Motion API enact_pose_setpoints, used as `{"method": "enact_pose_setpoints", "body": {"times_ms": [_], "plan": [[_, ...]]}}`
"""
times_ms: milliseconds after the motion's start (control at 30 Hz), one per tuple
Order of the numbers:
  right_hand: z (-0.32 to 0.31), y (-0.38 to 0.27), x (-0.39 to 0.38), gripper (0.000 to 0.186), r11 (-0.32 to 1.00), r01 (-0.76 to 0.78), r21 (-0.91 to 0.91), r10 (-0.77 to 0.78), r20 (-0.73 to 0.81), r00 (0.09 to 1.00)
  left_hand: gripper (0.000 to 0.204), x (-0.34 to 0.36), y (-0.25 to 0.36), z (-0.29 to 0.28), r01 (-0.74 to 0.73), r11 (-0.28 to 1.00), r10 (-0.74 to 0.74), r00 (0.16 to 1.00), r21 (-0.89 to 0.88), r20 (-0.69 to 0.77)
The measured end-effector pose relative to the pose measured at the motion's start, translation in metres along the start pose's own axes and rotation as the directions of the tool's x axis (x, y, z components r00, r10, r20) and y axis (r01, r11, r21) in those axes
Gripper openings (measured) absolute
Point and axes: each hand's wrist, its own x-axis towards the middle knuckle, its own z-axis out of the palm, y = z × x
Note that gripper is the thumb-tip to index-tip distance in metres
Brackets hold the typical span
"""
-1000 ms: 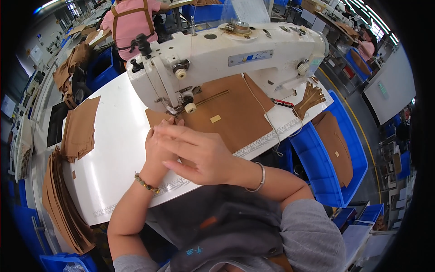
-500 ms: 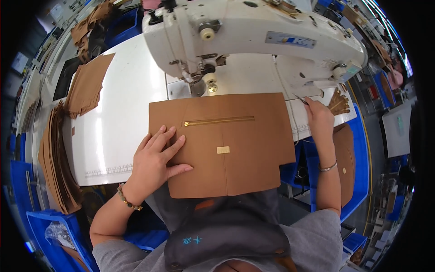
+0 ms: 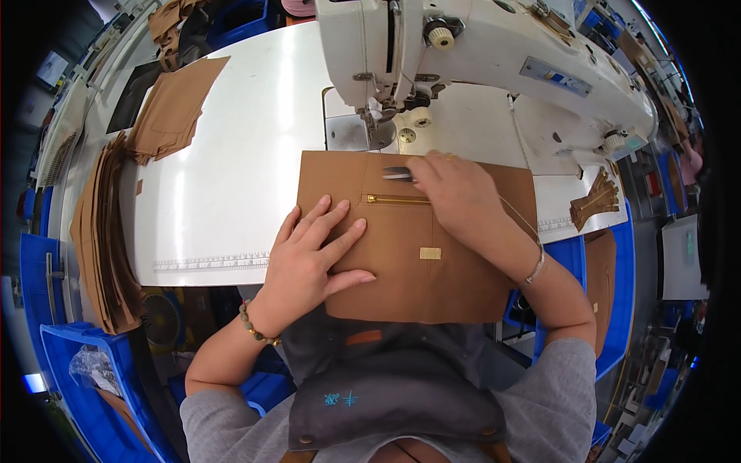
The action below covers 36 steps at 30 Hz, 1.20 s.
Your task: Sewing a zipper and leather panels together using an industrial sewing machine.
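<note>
My left hand [image 3: 312, 258] lies with fingers spread on the left part of a brown panel [image 3: 482, 289], which rests over the table's front edge. The panel has a brass zipper [image 3: 390, 199] and a small gold tag [image 3: 430, 253]. My right hand [image 3: 457, 193] is closed on small thread snips [image 3: 397, 173], their blades pointing left above the zipper. The white sewing machine [image 3: 494, 54] stands just beyond the panel, its needle area and plate [image 3: 347, 131] uncovered.
Brown piece stacks [image 3: 174, 104] [image 3: 104, 231] lie on the left of the white table [image 3: 208, 216]. Brown zippers [image 3: 594, 201] lie at right. Blue bins [image 3: 610, 324] [image 3: 77, 386] flank the table.
The panel came out from under the machine toward me and turned. My hands parted; the right one took the snips at the right, then moved left over the panel with them.
</note>
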Motion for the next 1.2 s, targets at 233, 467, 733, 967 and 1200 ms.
{"method": "enact_pose_setpoints", "body": {"times_ms": [233, 467, 733, 967, 1200], "plan": [[0.012, -0.007, 0.015, 0.014, 0.984, 0.136, 0.112, -0.144, 0.07, 0.987, 0.074, -0.001, -0.001, 0.0, -0.011, 1.0, 0.011, 0.999, -0.009, -0.031], [0.012, 0.022, 0.03, 0.011, 0.997, 0.078, -0.031, -0.072, 0.143, 0.987, 0.074, -0.026, 0.011, 0.0, -0.035, 0.999, 0.035, 0.999, 0.009, -0.014], [0.012, 0.027, 0.015, 0.017, 0.988, 0.006, 0.157, -0.025, 0.119, 0.993, 0.067, -0.033, 0.007, 0.013, -0.071, 0.994, 0.079, 0.992, 0.089, -0.1], [-0.042, 0.003, 0.003, 0.052, 0.865, -0.078, 0.496, 0.227, -0.247, 0.942, 0.061, -0.028, 0.008, 0.033, -0.077, 0.957, 0.163, 0.94, 0.278, -0.301], [-0.028, -0.035, 0.043, 0.047, 0.559, -0.081, 0.825, 0.386, -0.173, 0.906, 0.059, -0.026, 0.008, 0.033, -0.071, 0.945, 0.18, 0.928, 0.32, -0.326]]}}
